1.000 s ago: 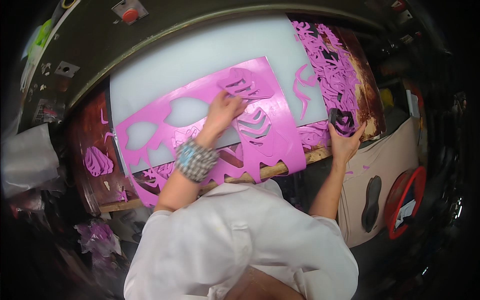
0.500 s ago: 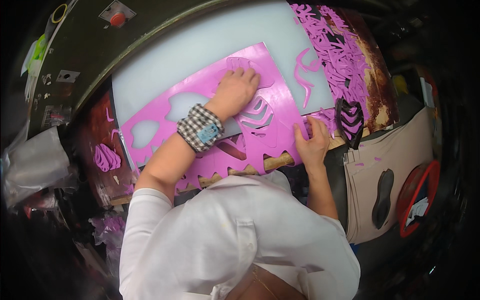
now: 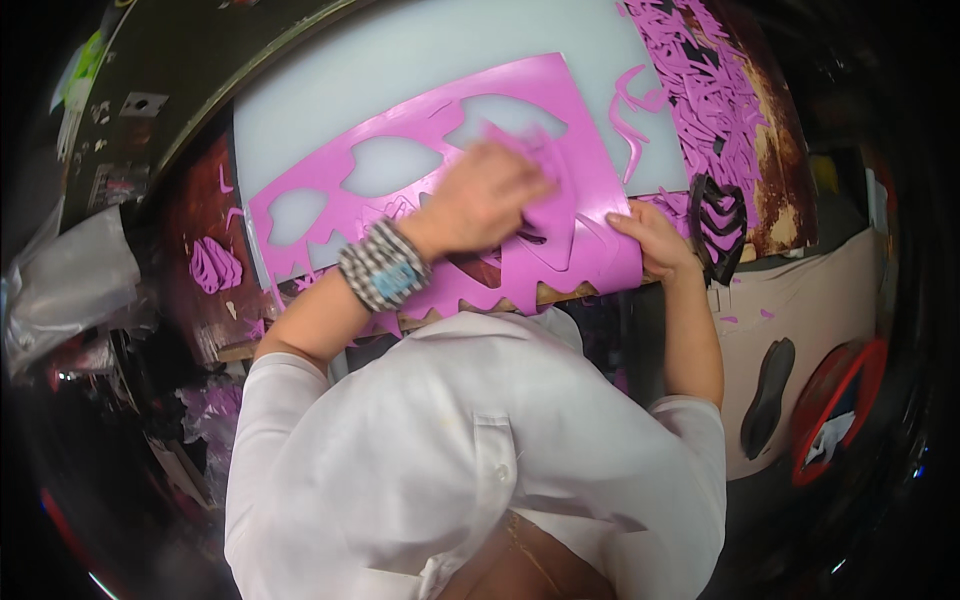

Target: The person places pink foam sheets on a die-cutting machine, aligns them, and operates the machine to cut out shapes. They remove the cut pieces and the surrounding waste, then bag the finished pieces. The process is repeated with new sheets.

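Note:
A large pink sheet (image 3: 400,130) with several shapes cut out of it lies on a white cutting board (image 3: 330,85). My left hand (image 3: 485,200), with a beaded band at the wrist, is on the middle of the sheet. It is blurred, with its fingers curled around a small pink cut piece (image 3: 525,150). My right hand (image 3: 650,235) holds the sheet's lower right corner at the near edge of the board. A black cutting die (image 3: 720,225) lies just right of that hand.
Pink offcuts (image 3: 700,90) are heaped on a rusty brown surface to the right of the board. More pink pieces (image 3: 215,265) lie at the left. A crumpled plastic bag (image 3: 65,285) sits far left. A dark sole-shaped piece (image 3: 768,395) and a red ring (image 3: 835,405) are at the lower right.
My right hand has left the black die at the right and come to the sheet's corner. My left hand has slid right along the sheet and curled around a pink piece.

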Motion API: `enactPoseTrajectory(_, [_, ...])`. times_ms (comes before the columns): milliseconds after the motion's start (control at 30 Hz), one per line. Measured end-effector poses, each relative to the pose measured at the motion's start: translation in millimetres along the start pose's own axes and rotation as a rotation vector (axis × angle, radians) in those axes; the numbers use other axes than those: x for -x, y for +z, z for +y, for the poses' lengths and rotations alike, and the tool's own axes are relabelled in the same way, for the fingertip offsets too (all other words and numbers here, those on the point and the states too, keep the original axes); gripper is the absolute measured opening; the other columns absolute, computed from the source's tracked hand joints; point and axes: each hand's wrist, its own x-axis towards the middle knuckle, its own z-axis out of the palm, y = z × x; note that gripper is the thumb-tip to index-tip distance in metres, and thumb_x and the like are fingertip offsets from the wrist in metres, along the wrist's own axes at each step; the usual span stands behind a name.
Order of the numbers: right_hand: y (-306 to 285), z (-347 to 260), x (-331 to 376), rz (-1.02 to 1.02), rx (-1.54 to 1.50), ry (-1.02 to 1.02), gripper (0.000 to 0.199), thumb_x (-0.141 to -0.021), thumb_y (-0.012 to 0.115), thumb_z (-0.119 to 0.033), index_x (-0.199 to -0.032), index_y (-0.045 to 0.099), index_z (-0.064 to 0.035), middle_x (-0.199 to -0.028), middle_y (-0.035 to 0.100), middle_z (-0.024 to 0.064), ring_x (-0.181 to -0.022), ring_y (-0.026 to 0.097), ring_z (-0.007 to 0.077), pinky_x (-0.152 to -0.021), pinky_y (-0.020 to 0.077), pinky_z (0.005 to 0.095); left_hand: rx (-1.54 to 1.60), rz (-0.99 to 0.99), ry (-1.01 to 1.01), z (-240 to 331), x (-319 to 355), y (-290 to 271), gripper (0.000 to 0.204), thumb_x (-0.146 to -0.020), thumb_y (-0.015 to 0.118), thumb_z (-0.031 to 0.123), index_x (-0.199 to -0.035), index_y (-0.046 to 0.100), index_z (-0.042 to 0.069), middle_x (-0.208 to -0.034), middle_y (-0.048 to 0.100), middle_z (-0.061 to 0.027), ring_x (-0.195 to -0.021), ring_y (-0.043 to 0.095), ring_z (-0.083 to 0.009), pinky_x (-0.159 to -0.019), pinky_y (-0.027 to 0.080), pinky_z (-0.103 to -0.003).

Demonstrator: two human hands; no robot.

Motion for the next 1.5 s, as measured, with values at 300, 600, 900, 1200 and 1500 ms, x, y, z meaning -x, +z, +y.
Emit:
enactPoseTrajectory(300, [12.6,17.2,7.6,-0.082,-0.287,-0.075,0.045,-0.089,0.059,-0.012,-0.129,0.051,0.0058,-0.118,0.063,0.0156,-0.108,0.062,0.0240,-0.096,0.0492,0.0367,0.114,0.048,-0.157,47.0,10.1,22.9,0.051,-0.074,0.066,0.014,-0.123,0.057,0.005,-0.118,0.056,-0.0185,-0.109,0.056,-0.0351,-0.095,0.045,-0.050])
enactPoseTrajectory(600, [34.0,-12.8,33.5,0.787,1.013,-0.478,0.047,-0.087,0.067,-0.012,-0.130,0.053,0.0009,-0.111,0.066,0.0125,-0.101,0.063,0.0208,-0.090,0.0488,0.0322,0.229,0.846,-1.143,-16.1,62.8,-94.2,0.034,-0.096,0.056,0.027,-0.107,0.064,-0.004,-0.092,0.068,-0.0131,-0.083,0.063,-0.0172,-0.072,0.048,-0.029])
enactPoseTrajectory(900, [168.0,45.2,-53.6,-0.041,0.853,-0.371,0.026,-0.092,0.064,-0.020,-0.107,0.063,0.0007,-0.100,0.066,0.0074,-0.091,0.063,0.0175,-0.084,0.0493,0.0339,-0.481,0.400,-0.622,24.8,148.6,-81.6,0.051,-0.068,0.068,0.001,-0.118,0.063,0.006,-0.114,0.064,-0.0128,-0.096,0.061,-0.0313,-0.083,0.048,-0.042])
enactPoseTrajectory(1200, [176.2,74.8,-105.4,-0.360,-0.396,0.187,0.045,-0.103,0.042,-0.038,-0.079,0.057,-0.0035,-0.080,0.056,0.0068,-0.082,0.054,0.0206,-0.080,0.0440,0.0365,0.012,0.196,-0.539,63.1,167.1,-56.4,0.050,-0.074,0.072,0.012,-0.122,0.060,0.006,-0.116,0.061,-0.0129,-0.108,0.057,-0.0309,-0.095,0.045,-0.044])
enactPoseTrajectory(1500, [183.2,28.7,-44.0,0.154,0.590,-0.253,0.024,-0.097,0.055,-0.013,-0.109,0.063,0.0068,-0.108,0.068,0.0164,-0.099,0.067,0.0230,-0.087,0.0524,0.0302,0.310,1.042,-1.193,9.9,255.8,-185.3,0.028,-0.089,0.064,0.005,-0.116,0.063,0.000,-0.100,0.069,-0.0080,-0.089,0.064,-0.0130,-0.078,0.051,-0.028])
